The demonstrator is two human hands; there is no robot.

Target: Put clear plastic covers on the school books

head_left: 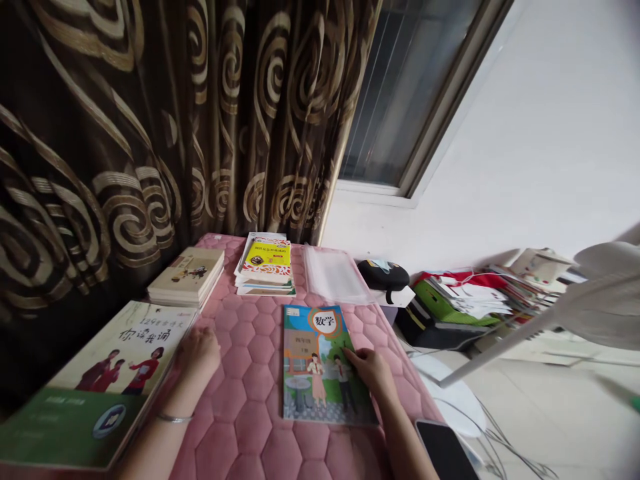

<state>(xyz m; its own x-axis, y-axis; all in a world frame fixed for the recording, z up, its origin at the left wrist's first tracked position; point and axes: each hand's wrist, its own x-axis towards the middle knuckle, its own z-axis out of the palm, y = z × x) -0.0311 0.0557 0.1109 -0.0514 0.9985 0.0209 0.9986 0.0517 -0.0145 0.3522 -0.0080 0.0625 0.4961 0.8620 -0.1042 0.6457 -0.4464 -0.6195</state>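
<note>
A maths textbook [313, 373] with a blue and green cover lies face up on the pink quilted surface. My right hand [370, 370] grips its right edge, a fingertip on the cover and the other fingers mostly hidden. Beside the right edge of a large green and white book [107, 393], my left hand [200, 353] rests with its fingers curled closed; whatever they hold, if anything, is hidden. Other books appear under that large book.
Farther back are a stack of beige books [187, 277], a pile topped by a yellow book [267, 257] and clear plastic sleeves [335, 273]. A dark phone [445, 450] lies at the right edge, near a white fan [505, 343] and cables. Patterned curtains [240, 120] hang behind.
</note>
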